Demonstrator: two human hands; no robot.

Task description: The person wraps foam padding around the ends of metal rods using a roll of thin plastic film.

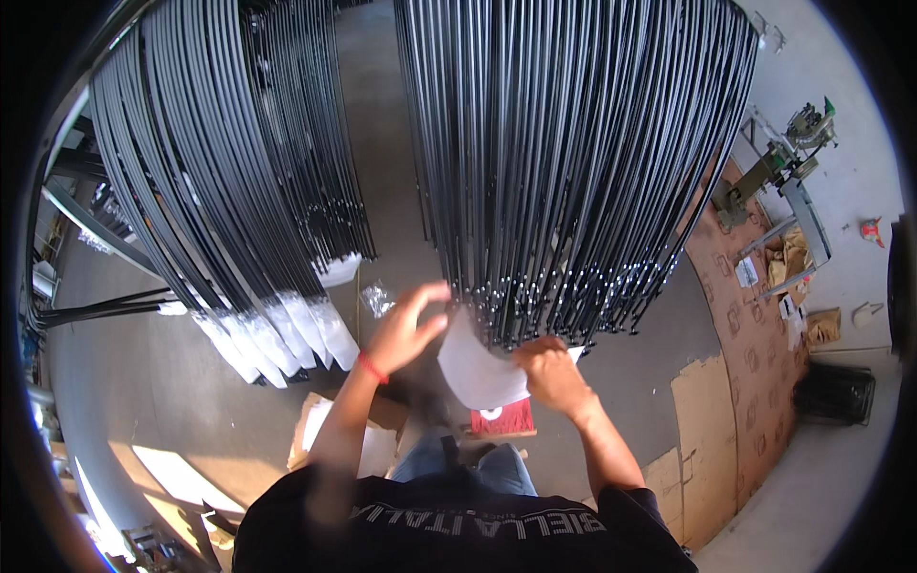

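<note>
A thin white sheet (pixel 478 368), curved and slightly blurred, hangs just below the lower ends of a wide bundle of long black rods (pixel 564 172). My right hand (pixel 554 374) is closed on the sheet's right part, close under the rod ends. At the bundle's lower left corner is my left hand (pixel 406 329), a red band on its wrist. Its fingers and thumb are apart, near the sheet's upper left edge; whether they touch the sheet or a rod is unclear.
Left of me more black rods (pixel 210 162) have white wraps (pixel 306 329) on their lower ends. A small clear plastic bag (pixel 378 299) lies on the floor. Near my legs are an open cardboard box (pixel 384 413) and a red object (pixel 504 418). A black crate (pixel 834 393) stands right.
</note>
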